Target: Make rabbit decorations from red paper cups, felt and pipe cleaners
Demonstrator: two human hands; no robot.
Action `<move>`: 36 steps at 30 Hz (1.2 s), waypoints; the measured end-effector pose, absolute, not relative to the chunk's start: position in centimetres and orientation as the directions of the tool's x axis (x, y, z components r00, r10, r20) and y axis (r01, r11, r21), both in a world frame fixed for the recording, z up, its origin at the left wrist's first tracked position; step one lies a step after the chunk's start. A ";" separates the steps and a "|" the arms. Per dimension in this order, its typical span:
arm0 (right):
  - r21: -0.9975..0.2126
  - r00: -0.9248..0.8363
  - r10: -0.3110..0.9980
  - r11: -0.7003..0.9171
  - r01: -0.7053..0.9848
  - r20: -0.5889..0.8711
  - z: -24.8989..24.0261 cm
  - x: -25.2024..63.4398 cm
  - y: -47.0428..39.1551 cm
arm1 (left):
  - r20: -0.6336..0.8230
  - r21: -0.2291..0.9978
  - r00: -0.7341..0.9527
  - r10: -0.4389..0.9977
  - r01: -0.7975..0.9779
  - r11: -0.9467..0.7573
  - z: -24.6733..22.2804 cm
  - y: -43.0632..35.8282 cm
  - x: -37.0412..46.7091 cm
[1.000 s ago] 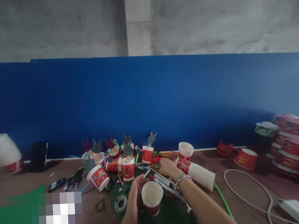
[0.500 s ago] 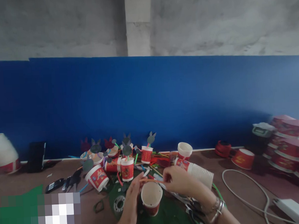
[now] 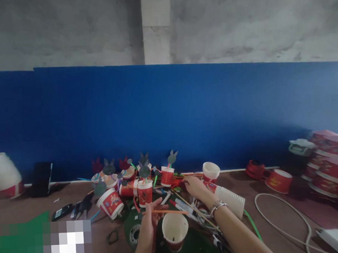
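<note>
In front of me a red and white paper cup (image 3: 175, 232) stands upright, its inside showing small dark specks. My left hand (image 3: 148, 225) is just left of it and pinches a thin orange straw (image 3: 166, 212), which lies level across the far side of the cup's rim. My right hand (image 3: 196, 187) is stretched forward over the clutter, its fingers down at some red material (image 3: 176, 183); whether they grip it is hidden. Markers (image 3: 183, 208) and a thin tan stick (image 3: 194, 208) lie between the right forearm and the cup.
Several paper cups with rabbit-eared paper heads (image 3: 144, 171) stand or lean at back left. A stack of cups (image 3: 231, 198) lies right of my right hand, near a lone cup (image 3: 211, 171). A tape roll (image 3: 134, 233), scissors (image 3: 223, 250) and a white cable (image 3: 274, 195) lie around.
My right hand has let go of the orange straw's end and moved forward to the red material. The straw stays in my left hand.
</note>
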State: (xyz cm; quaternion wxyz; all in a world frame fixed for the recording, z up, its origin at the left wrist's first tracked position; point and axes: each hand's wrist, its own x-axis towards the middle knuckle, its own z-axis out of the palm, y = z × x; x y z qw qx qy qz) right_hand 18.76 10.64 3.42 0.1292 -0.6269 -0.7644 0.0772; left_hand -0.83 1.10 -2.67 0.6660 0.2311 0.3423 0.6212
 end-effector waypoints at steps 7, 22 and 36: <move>-0.200 -0.246 0.963 0.264 0.943 0.112 1.3 18.1 9.6 | -0.161 0.703 0.057 0.985 -0.694 0.155 -3.0 0.8 -0.7; -0.037 -0.306 0.950 0.309 0.951 0.059 2.2 18.0 12.7 | -0.153 0.727 0.058 0.987 -0.669 0.152 -2.4 0.5 -0.6; -0.094 -0.224 0.973 0.228 0.969 0.051 2.6 18.5 12.8 | -0.158 0.713 0.068 0.985 -0.683 0.161 -2.4 0.5 -0.4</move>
